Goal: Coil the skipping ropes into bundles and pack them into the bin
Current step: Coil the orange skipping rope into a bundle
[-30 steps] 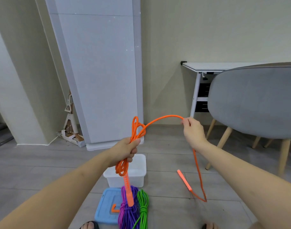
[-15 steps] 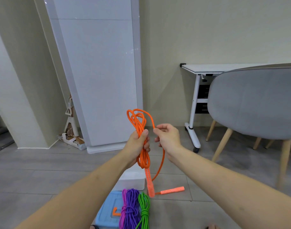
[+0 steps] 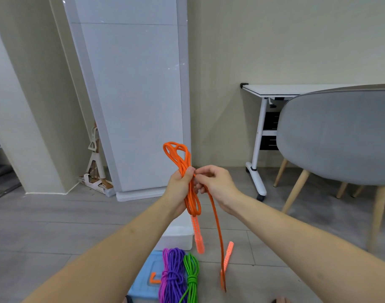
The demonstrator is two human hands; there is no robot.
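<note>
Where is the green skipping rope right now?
In the head view, the green rope lies coiled on the floor at the bottom centre, right beside the purple rope on its left, just in front of the white bin.

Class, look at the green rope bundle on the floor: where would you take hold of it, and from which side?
Grip the green rope bundle at its wrapped waist, coming down from above. The turns cinch the strands there, so one grasp gathers them all. The purple bundle lies close alongside, so its far side looks freer.
</note>
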